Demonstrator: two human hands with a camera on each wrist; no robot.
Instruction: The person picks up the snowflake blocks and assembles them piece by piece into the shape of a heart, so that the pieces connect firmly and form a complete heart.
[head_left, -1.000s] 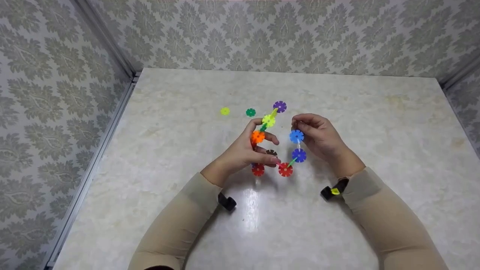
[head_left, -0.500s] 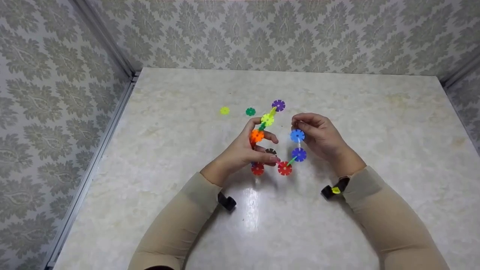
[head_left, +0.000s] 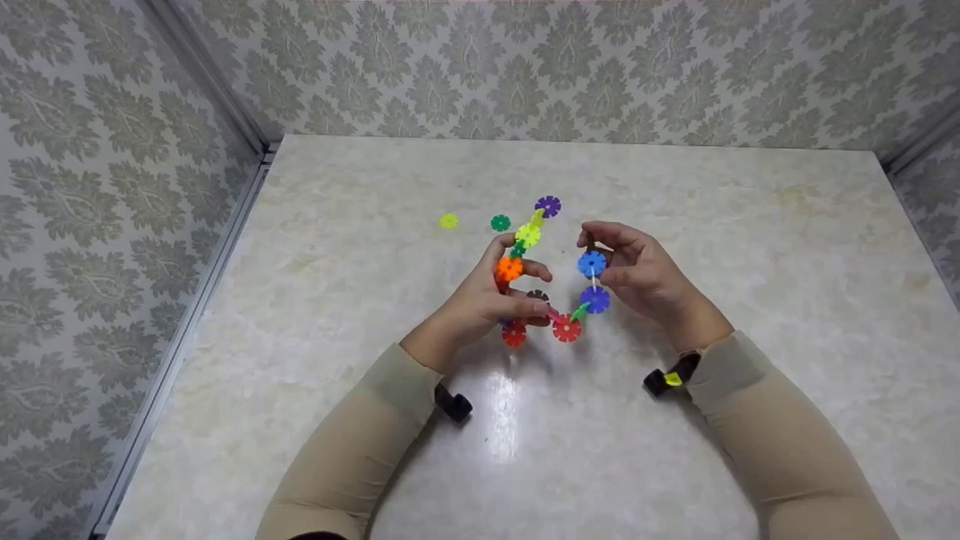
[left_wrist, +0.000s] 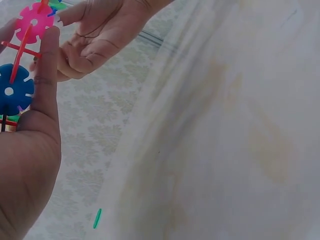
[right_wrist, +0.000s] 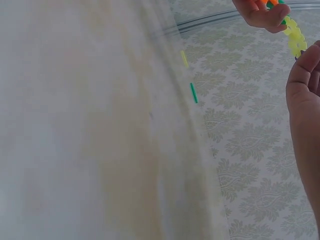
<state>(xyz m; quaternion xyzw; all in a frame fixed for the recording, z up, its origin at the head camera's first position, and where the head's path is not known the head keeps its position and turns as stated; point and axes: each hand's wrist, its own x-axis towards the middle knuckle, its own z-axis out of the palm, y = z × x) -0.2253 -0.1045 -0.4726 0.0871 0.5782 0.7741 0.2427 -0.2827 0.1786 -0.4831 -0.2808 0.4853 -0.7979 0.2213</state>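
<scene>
Disc chain (head_left: 566, 328): kinda U-shaped, long axis ran up-frame, mouth faced top
Left hand (head_left: 489, 298): gripped left side
Right hand (head_left: 641, 270): held right tip

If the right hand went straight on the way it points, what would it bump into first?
Probably the purple disc at one end of the colorful chain. In the head view it is ahead of the right hand, up and to the left. Depth is unclear, so the hand might miss it.
</scene>
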